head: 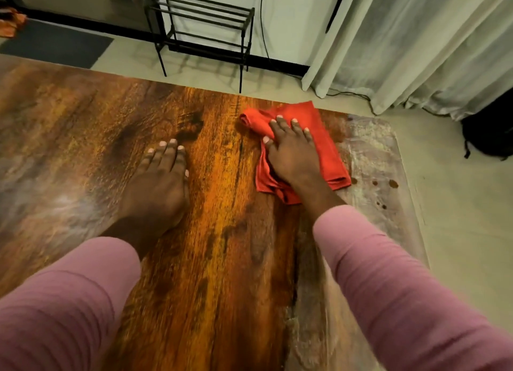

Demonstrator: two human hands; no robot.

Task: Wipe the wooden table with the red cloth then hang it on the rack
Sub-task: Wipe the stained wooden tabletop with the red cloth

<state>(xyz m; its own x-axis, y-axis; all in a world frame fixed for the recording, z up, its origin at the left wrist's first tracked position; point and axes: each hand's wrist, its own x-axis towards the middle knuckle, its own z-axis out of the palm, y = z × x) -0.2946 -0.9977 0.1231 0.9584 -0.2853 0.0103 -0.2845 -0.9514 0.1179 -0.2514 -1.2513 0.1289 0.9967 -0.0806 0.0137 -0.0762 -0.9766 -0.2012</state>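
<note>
The red cloth lies folded on the wooden table, close to its far right edge. My right hand presses flat on the cloth with straight, spread fingers. My left hand rests flat on the bare wood to the left, fingers together, apart from the cloth. A black metal rack with thin bars stands on the floor beyond the table's far edge, against the wall.
Small dark drops dot the pale, hazy right strip of the table. White curtains hang at the right with a cable on the floor below. A dark bag sits at far right, a dark mat at far left.
</note>
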